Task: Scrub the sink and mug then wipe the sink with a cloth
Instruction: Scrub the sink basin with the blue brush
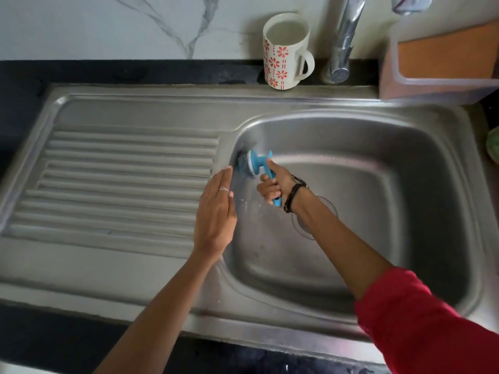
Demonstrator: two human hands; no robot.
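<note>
A steel sink (391, 147) fills the right half of the view, its drain partly hidden behind my right forearm. My right hand (274, 184) grips the blue handle of a scrubber (252, 164), whose steel-wool head presses against the basin's left wall near the top. My left hand (216, 211) rests flat with straight fingers on the rim between basin and drainboard, just left of the scrubber. A white mug (286, 49) with red flowers stands upright behind the sink, left of the tap, and holds water. No cloth is in view.
A ribbed drainboard (121, 179) lies left of the basin. A chrome tap (344, 39) rises behind the sink. An orange-and-clear plastic container (442, 58) sits at the back right. Something green (494, 147) shows at the right edge. Dark countertop surrounds the sink.
</note>
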